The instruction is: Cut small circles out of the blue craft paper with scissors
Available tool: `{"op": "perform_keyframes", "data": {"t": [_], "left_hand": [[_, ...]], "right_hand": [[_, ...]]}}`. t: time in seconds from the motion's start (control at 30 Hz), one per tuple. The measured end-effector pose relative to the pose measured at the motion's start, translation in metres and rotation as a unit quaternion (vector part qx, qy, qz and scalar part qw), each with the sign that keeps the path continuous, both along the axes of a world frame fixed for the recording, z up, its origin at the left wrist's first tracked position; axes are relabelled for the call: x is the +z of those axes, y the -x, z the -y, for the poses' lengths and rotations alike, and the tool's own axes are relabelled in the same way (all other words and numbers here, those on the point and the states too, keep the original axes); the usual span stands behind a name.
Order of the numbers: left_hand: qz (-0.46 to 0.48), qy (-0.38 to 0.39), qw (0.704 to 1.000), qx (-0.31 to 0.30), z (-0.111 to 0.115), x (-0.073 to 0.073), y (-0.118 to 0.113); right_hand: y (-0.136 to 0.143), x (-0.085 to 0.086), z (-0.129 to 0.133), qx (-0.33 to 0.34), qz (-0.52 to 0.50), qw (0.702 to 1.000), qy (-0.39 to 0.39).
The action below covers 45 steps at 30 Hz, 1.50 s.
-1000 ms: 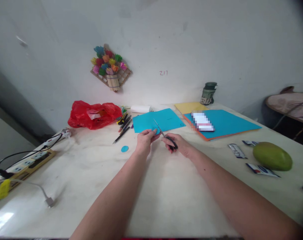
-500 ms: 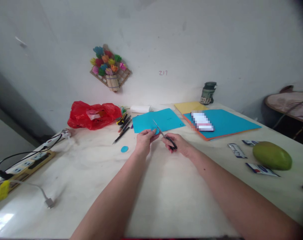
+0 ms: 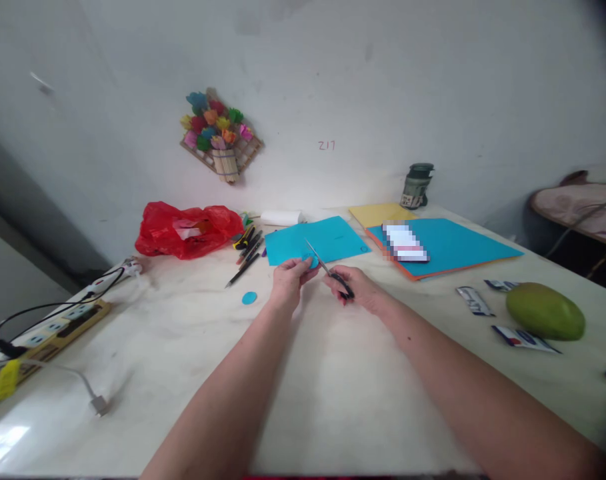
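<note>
Pinched between the thumb and fingers of my left hand (image 3: 288, 280) is a small blue paper piece (image 3: 310, 261). My right hand (image 3: 353, 285) is closed round the black handles of the scissors (image 3: 325, 267), whose blades point up and left beside the paper piece. Behind both hands lies a large blue sheet (image 3: 327, 239) with a small circle drawn near its right corner. A cut blue disc (image 3: 249, 298) rests on the table to the left of my left hand.
Pens (image 3: 243, 270) and a red plastic bag (image 3: 187, 230) lie at the back left, a power strip (image 3: 57, 327) at far left. On the right are a phone (image 3: 406, 243) on coloured sheets (image 3: 463, 243), a green fruit (image 3: 545, 311), small packets (image 3: 475, 301) and a bottle (image 3: 417, 187).
</note>
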State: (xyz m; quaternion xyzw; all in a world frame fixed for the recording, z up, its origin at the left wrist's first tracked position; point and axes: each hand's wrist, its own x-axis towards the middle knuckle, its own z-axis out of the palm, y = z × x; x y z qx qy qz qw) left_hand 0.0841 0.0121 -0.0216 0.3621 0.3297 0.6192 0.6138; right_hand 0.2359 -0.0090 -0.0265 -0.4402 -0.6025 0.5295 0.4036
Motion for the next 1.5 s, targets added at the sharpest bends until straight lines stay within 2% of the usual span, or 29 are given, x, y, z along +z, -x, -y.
{"op": "perform_keyframes", "data": {"t": [0.3,0.57,1.5], "left_hand": [[0.013,0.009,1.000,-0.001,0.0006,0.0009,0.0000],[0.016,0.007,1.000,0.001,-0.0006,-0.0004,0.0007],[0.011,0.000,1.000,0.004,-0.0016,-0.0019,0.0025]], "right_hand": [[-0.0009,-0.0030,-0.0032,-0.002,-0.010,1.000,0.001],[0.0007,0.0036,0.0008,-0.010,0.008,1.000,0.011],[-0.0009,0.0031,0.0014,-0.002,0.002,1.000,0.009]]}}
